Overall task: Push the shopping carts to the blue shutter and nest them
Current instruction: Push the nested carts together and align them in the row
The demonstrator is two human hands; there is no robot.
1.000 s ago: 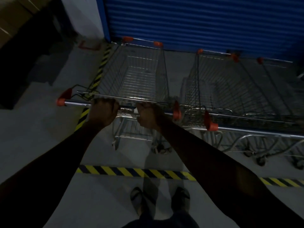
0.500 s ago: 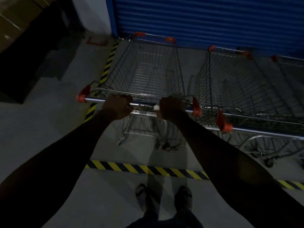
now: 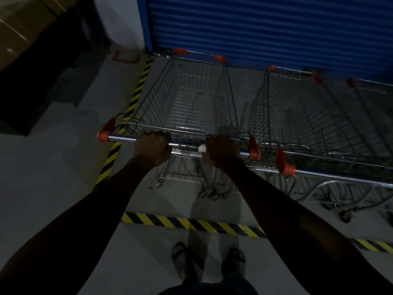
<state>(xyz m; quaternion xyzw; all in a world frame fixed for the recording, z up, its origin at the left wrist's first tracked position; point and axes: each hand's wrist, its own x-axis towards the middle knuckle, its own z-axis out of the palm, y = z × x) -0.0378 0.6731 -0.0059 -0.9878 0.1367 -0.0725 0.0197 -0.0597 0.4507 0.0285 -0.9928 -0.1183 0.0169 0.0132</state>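
Pushing from the head view: my left hand point(image 3: 153, 148) and my right hand point(image 3: 221, 151) are both wrapped tight round the chrome handle bar point(image 3: 187, 143) of the shopping cart point(image 3: 191, 103), fingers curled fully over it, no gap showing. Taking the blue shutter point(image 3: 265, 28) as my mark, this cart's front rim with its orange corner caps sits right at the shutter's foot, near its left edge. A second cart point(image 3: 308, 116) stands to the right along the shutter, just beside mine, with what looks like another nested behind it. To park this well, I'd say keep both wrists level and press evenly so the nose stays square to the shutter, and mind the striped floor tape point(image 3: 136, 96) running out from the shutter's left corner, staying inside it.
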